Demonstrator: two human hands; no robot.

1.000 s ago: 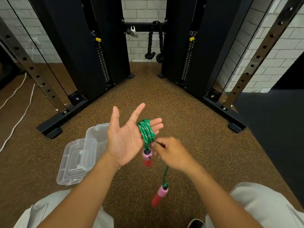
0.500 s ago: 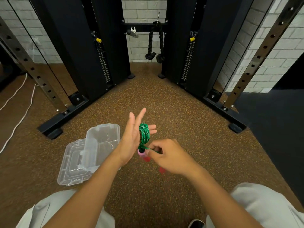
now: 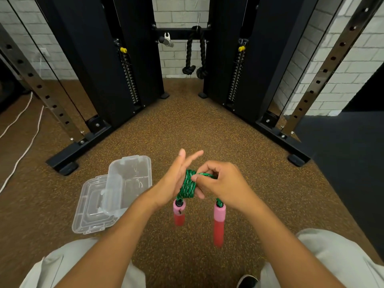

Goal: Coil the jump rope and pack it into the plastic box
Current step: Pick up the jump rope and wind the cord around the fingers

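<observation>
Green braided jump rope point(image 3: 188, 186) is wound in tight turns around the straight fingers of the left hand point(image 3: 173, 181); both pink-and-red foam handles point(image 3: 219, 223) hang down below the coil. Right hand point(image 3: 220, 183) pinches the last green strand at the coil's top, fingers curled on it. Clear plastic box point(image 3: 133, 175) with its open lid lies on the brown speckled floor point(image 3: 187, 129), left of the hands (left hand nearer). Coil axis runs along the left fingers, so it likely slides off forward.
</observation>
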